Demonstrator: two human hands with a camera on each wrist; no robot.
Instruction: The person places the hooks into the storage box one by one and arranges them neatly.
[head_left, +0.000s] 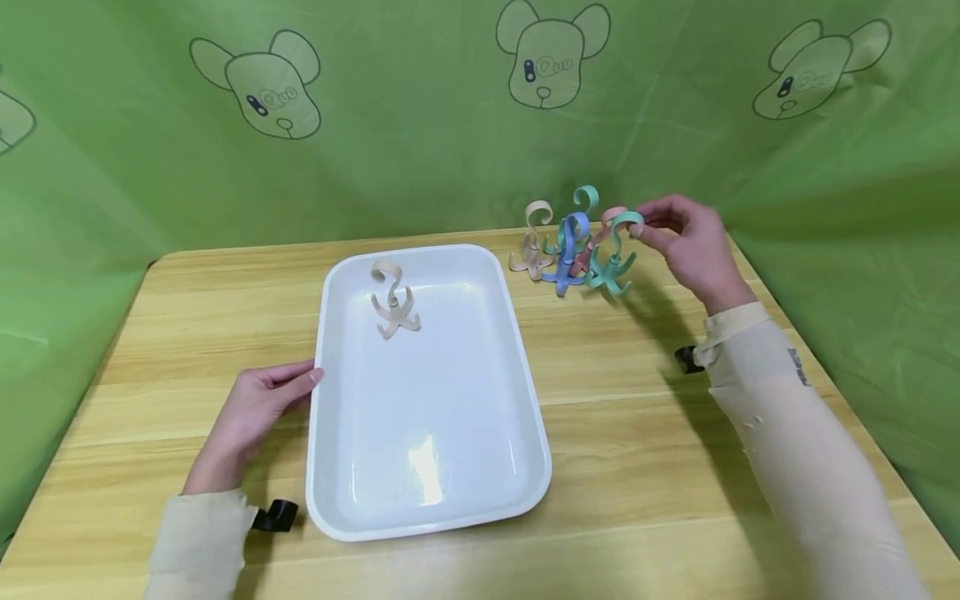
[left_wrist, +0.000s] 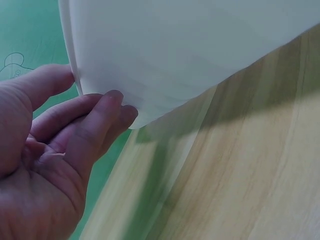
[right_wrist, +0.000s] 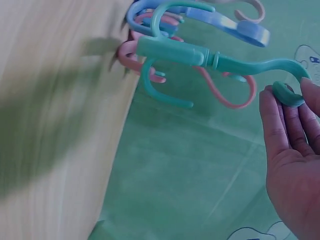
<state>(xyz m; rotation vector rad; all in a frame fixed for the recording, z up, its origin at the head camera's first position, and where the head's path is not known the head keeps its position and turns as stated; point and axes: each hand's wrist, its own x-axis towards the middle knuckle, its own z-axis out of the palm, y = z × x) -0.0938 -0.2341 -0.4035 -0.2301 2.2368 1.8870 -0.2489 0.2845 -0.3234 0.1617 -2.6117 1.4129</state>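
With thumb and fingers my right hand (head_left: 693,246) pinches the curled top of a teal multi-claw hanging hook (head_left: 615,265). In the right wrist view, the curl of this teal hook (right_wrist: 182,52) lies between thumb and fingertips. Close beside it stand a blue hook (head_left: 567,254), a pink hook (head_left: 587,254) partly hidden, a beige hook (head_left: 532,250) and a second teal hook (head_left: 587,198). My left hand (head_left: 255,408) pinches the left rim of a white tray (head_left: 442,392). Inside that tray, near its upper left corner, another beige hook (head_left: 394,312) rests with its claws down.
A wooden table (head_left: 622,483) carries everything. Green cloth (head_left: 420,167) with printed bear heads hangs behind the table and along both sides. Each wrist has a black camera piece (head_left: 276,515) strapped to it.
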